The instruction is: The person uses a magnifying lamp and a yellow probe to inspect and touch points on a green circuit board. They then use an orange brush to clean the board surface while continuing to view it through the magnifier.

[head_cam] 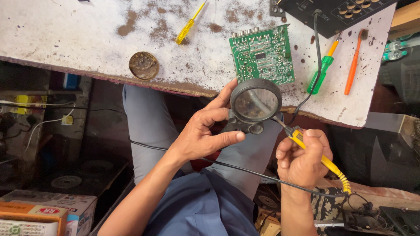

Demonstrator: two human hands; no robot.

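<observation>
On the stained white workbench point(65, 30), a round rusty tin point(143, 65) sits left, near a yellow-handled screwdriver point(187, 27). The left hand point(201, 133) grips a round black speaker point(255, 101) below the table edge, under a green circuit board point(262, 54). The right hand point(304, 159) closes around a yellow-handled soldering iron point(315, 153), tip touching the speaker. 2 screwdrivers, green point(321, 72) and orange point(353, 65), lie right.

- Worktop point(87, 30): white surface, worn and stained brown, its front edge chipped.
- Floor point(65, 175): dark and shadowed beneath the worktop.
- Cardboard boxes point(48, 209): stacked at lower left.
- Light: even, from above.
</observation>
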